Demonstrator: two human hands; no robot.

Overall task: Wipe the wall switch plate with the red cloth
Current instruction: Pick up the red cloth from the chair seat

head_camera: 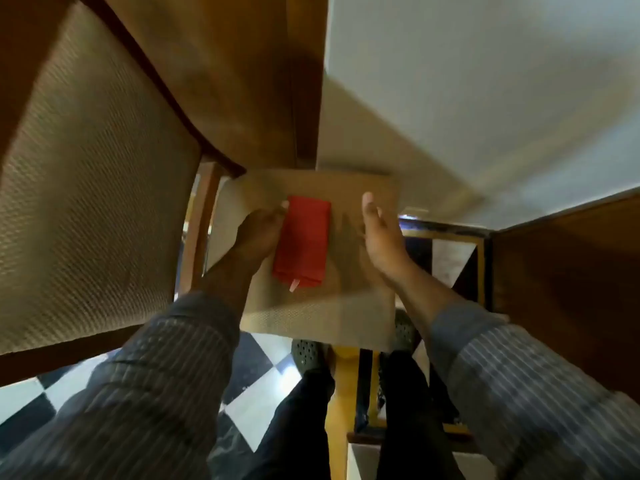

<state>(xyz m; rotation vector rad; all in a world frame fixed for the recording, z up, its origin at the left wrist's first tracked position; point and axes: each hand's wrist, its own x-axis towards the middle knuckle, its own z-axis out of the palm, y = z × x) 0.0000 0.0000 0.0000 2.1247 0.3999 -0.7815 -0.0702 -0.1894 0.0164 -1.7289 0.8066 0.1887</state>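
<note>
A folded red cloth (304,242) with a small white tag lies flat on the woven beige seat (311,317) of a chair below me. My left hand (258,237) rests against the cloth's left edge, fingers touching it. Just to the right of the cloth hovers my right hand (381,237), fingers apart and holding nothing. No wall switch plate is in view.
A larger chair with a woven beige back (86,188) and dark wooden frame stands at the left. A white wall (485,81) rises at the right, with a wooden panel (568,278) beside it. The floor (256,386) has black and white tiles.
</note>
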